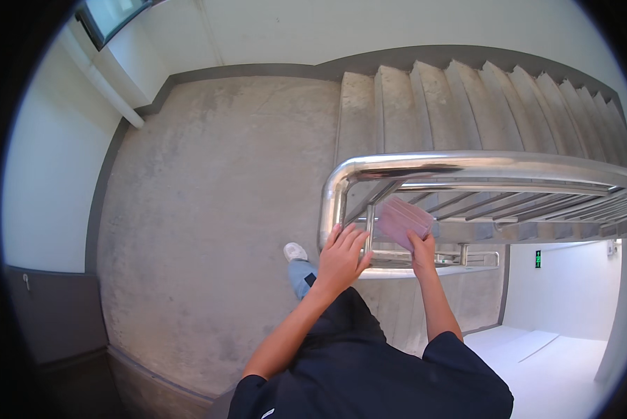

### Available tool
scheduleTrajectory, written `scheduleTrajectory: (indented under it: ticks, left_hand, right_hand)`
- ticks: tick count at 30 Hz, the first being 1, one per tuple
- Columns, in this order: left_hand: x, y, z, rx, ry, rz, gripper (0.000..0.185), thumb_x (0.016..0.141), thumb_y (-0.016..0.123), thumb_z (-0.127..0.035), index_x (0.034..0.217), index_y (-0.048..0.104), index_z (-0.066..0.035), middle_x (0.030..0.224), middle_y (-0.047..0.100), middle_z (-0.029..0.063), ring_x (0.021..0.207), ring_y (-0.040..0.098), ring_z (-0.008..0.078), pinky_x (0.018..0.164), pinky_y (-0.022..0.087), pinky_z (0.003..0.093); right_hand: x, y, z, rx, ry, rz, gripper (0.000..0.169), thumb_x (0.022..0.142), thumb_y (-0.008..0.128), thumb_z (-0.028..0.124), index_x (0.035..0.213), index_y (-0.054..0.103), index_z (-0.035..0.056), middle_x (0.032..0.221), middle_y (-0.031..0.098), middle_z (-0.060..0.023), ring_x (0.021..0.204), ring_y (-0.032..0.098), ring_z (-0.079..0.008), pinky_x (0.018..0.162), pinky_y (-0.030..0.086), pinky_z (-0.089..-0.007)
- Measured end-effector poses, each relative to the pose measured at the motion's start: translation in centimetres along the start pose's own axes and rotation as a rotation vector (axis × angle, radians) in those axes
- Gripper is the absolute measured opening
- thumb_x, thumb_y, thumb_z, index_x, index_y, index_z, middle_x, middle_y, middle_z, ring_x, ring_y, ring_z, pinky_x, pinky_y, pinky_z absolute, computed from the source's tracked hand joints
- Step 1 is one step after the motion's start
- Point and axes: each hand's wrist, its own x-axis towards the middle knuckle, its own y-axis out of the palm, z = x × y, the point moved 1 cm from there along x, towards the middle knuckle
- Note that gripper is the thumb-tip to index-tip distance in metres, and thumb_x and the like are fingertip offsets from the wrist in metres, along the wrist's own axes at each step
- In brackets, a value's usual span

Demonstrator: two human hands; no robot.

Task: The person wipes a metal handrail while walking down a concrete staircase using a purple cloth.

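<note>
A folded pink cloth (403,220) is in my right hand (422,251), pinched at its lower right corner between thumb and fingers. It appears above the stairwell, beside the inner part of a polished metal handrail (449,165). My left hand (343,256) lies over the bent end of that rail, fingers spread and holding nothing; whether the palm touches the metal cannot be told. Part of the rail's end is hidden behind this hand.
Concrete stairs (434,110) run off to the right beyond the rail. A concrete landing (209,209) lies to the left, with a white pipe (101,81) by the wall. Below the rail, a lower flight and a green lit sign (538,259) show. My shoe (295,252) is on the landing.
</note>
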Motion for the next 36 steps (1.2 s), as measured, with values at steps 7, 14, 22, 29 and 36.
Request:
scheduleTrajectory:
  ticks: [7,14,22,29,36]
  left_hand:
    - [-1.5,2.8,1.7,0.237,0.091,0.019,0.018,0.078,0.061,-0.016,0.062,0.059,-0.007,0.067,0.058,0.0039,0.083,0.057,0.0186,0.109,0.032,0.0459]
    - [-1.3,2.6,1.4,0.281,0.103,0.038,0.018,0.078,0.059,-0.016,0.063,0.06,-0.007,0.066,0.057,0.0038,0.08,0.057,0.019,0.11,0.031,0.0457]
    - [-1.4,2.7,1.7,0.294,0.103,0.03,0.018,0.078,0.059,-0.017,0.063,0.061,-0.007,0.067,0.058,0.0038,0.081,0.057,0.0188,0.11,0.032,0.046]
    - [-1.5,2.7,1.7,0.275,0.098,0.034,0.016,0.077,0.06,-0.017,0.064,0.061,-0.007,0.068,0.058,0.0038,0.082,0.058,0.0189,0.109,0.032,0.0459]
    - [-1.5,2.9,1.8,0.242,0.133,-0.012,0.018,0.076,0.059,-0.018,0.063,0.062,-0.005,0.065,0.056,0.0065,0.08,0.057,0.0212,0.109,0.032,0.045]
  right_hand:
    - [8.6,-2.2,-10.7,-0.63,-0.146,0.164,0.039,0.082,0.06,0.002,0.12,0.051,-0.0016,0.112,0.062,-0.013,0.104,0.061,-0.0225,0.088,0.049,-0.0334]
    - [10.2,3.6,-14.2,-0.925,-0.299,0.407,0.038,0.087,0.063,0.012,0.118,0.047,-0.0049,0.109,0.063,-0.019,0.102,0.063,-0.0304,0.086,0.049,-0.0376]
    - [7.5,4.7,-13.3,-1.334,-0.228,0.49,0.037,0.082,0.062,0.011,0.115,0.05,-0.0013,0.11,0.058,-0.0277,0.102,0.058,-0.0428,0.084,0.048,-0.0472]
    - [4.4,5.9,-5.6,-0.843,-0.046,0.585,0.039,0.089,0.057,0.013,0.126,0.049,0.0014,0.116,0.059,-0.0154,0.102,0.061,-0.0299,0.084,0.051,-0.0404]
    - [4.5,12.2,-2.6,0.278,0.292,0.43,0.03,0.098,0.054,0.021,0.125,0.049,0.0099,0.121,0.058,-0.0036,0.106,0.059,-0.0186,0.083,0.051,-0.0349]
